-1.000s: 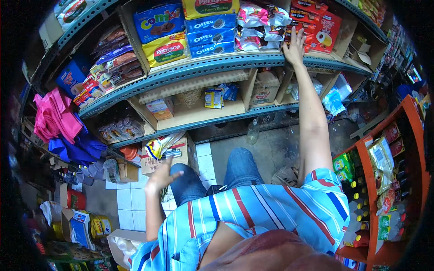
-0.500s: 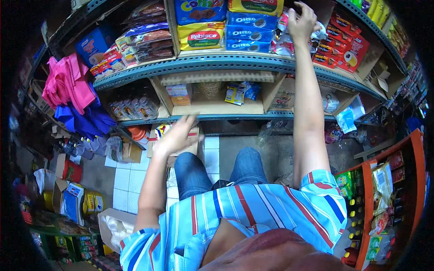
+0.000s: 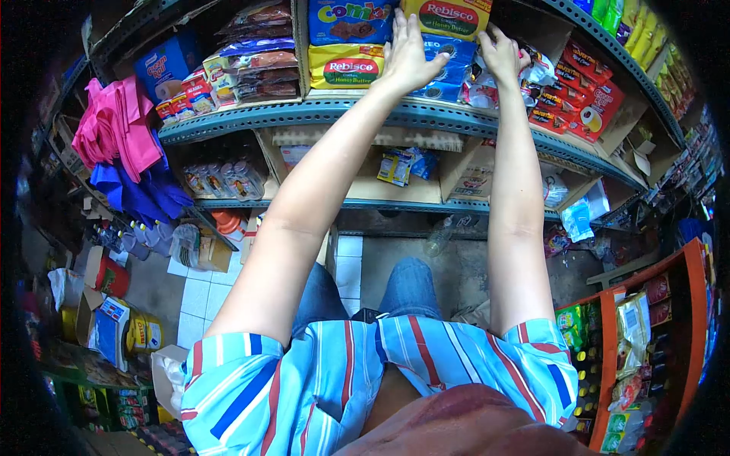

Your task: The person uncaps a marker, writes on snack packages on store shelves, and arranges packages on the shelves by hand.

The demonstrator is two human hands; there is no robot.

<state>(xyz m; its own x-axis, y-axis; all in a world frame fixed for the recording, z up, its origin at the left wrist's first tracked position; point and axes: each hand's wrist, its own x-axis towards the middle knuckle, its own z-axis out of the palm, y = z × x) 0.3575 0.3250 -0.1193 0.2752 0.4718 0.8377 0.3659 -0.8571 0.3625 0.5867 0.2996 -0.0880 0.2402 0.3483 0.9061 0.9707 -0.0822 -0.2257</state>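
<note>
My left hand lies with fingers spread over the front of the blue Oreo packs, its fingertips by the upper yellow Rebisco cracker pack. At the right side of that stack is my right hand, fingers apart and slightly bent, close to the Rebisco pack and some shiny white-and-red packets. I see nothing held in either hand. To the left stand another yellow Rebisco pack and a blue pack of chocolate cookies. My left hand hides part of the Oreo packs.
A perforated metal shelf edge runs below the packs. Red wafer packs sit at right, brown-filled bags at left. Pink bags hang from the shelf's left side. An orange rack stands at lower right.
My left hand has moved up and right from beside the lower shelf to the Oreo packs. My right hand has stayed near the same spot and lowered slightly.
</note>
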